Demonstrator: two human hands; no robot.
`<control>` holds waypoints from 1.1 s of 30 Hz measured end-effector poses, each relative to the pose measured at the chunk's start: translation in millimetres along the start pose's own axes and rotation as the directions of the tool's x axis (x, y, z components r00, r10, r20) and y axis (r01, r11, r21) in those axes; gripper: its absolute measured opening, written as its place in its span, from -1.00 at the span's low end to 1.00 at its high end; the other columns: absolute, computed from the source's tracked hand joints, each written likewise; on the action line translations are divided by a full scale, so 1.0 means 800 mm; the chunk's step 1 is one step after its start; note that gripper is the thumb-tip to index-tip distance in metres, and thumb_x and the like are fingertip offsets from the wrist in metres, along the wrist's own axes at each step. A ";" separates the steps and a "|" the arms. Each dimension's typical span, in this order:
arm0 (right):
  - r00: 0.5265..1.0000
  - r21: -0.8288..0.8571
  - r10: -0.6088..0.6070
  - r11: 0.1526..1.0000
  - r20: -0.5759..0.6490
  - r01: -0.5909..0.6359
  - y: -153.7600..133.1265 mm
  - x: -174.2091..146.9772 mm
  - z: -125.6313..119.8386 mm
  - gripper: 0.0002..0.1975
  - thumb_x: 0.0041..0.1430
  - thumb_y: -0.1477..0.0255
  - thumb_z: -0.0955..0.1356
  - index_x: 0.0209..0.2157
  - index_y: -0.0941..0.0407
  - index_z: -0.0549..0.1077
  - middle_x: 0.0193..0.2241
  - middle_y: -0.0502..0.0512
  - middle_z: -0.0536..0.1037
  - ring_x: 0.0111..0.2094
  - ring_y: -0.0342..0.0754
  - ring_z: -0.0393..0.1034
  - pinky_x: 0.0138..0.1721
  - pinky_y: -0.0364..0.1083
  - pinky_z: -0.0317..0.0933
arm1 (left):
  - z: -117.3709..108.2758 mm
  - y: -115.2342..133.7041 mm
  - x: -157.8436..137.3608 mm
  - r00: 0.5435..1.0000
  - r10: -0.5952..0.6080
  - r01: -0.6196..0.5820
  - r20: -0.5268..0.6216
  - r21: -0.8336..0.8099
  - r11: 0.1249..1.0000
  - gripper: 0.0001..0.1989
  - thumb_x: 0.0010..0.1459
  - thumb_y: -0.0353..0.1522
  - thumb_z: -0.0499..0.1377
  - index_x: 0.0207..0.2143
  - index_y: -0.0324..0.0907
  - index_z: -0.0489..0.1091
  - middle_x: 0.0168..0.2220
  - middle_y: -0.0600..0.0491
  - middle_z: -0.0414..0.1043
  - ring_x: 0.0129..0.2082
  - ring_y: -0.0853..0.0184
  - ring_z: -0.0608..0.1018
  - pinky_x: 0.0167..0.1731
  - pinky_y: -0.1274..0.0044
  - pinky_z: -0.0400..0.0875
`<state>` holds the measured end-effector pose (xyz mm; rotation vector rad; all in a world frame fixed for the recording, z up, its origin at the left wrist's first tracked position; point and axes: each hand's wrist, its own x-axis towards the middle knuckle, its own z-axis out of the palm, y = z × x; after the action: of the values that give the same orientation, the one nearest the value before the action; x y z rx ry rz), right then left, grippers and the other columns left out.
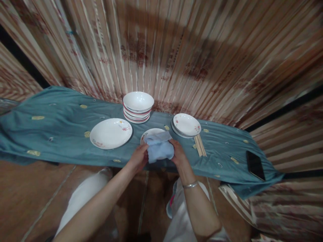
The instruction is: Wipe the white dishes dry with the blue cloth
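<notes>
A light blue cloth (160, 148) is spread over a small white plate (151, 131) with a floral rim, near the table's front edge. The cloth hides most of the plate. At its left side, my left hand (140, 158) is closed on the cloth's edge, close to the plate's rim. My right hand (178, 152) is closed on the cloth's right side, fingers partly hidden. Whether either hand also grips the plate, I cannot tell. To the left lies a large oval white plate (111, 133) with flower decoration. A stack of small plates (186, 124) stands to the right.
Behind the oval plate is a stack of white bowls (138, 101) with red bands. Wooden chopsticks (200, 146) lie beside the small plates. A black phone (255, 164) rests at the right end of the green tablecloth (63, 124). A patterned curtain (161, 50) hangs behind.
</notes>
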<state>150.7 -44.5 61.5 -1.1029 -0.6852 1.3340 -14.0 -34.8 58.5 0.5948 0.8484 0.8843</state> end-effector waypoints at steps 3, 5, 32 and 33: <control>0.995 0.037 0.095 0.995 0.038 -0.097 0.003 0.002 0.007 -0.60 -0.11 0.13 0.47 -0.32 0.14 0.51 -0.48 0.04 0.59 -0.43 -0.04 0.47 -0.40 -0.09 0.34 | 0.005 0.009 -0.006 0.997 -0.070 0.069 -0.016 -0.076 0.995 -0.63 0.04 -0.11 0.24 -0.27 -0.24 0.49 -0.34 -0.09 0.57 -0.20 0.14 0.58 -0.23 0.39 0.48; 0.998 -0.003 0.058 0.998 0.023 -0.058 0.005 0.002 0.006 -0.54 -0.15 0.21 0.50 -0.20 0.14 0.50 -0.46 0.02 0.58 -0.45 -0.07 0.44 -0.41 -0.11 0.32 | 0.005 0.013 -0.007 0.999 -0.038 0.040 0.022 -0.104 0.994 -0.58 0.03 -0.07 0.23 -0.23 -0.24 0.49 -0.32 -0.09 0.57 -0.21 0.16 0.58 -0.23 0.39 0.47; 0.908 -0.586 -0.412 0.719 0.074 0.374 -0.011 -0.005 -0.009 -0.70 0.14 0.20 0.32 -0.26 0.10 0.55 -0.44 -0.02 0.54 -0.38 -0.07 0.38 -0.31 -0.11 0.28 | -0.014 0.030 0.016 0.884 0.467 -0.423 -0.030 0.377 0.824 -0.75 -0.14 -0.21 0.34 -0.46 -0.18 0.44 -0.64 0.22 0.29 -0.60 0.47 0.31 -0.53 0.59 0.21; 0.908 -0.602 -0.416 0.711 0.058 0.364 -0.011 -0.003 -0.011 -0.70 0.14 0.20 0.31 -0.26 0.09 0.55 -0.42 -0.01 0.55 -0.36 -0.05 0.38 -0.27 -0.09 0.28 | -0.013 0.030 0.017 0.897 0.439 -0.397 -0.050 0.347 0.850 -0.73 -0.15 -0.22 0.35 -0.40 -0.17 0.44 -0.62 0.22 0.32 -0.60 0.47 0.31 -0.54 0.60 0.21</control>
<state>161.6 -47.5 66.8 -1.4039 -1.2641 0.6962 -28.2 -10.1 65.3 1.0552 1.0123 1.1977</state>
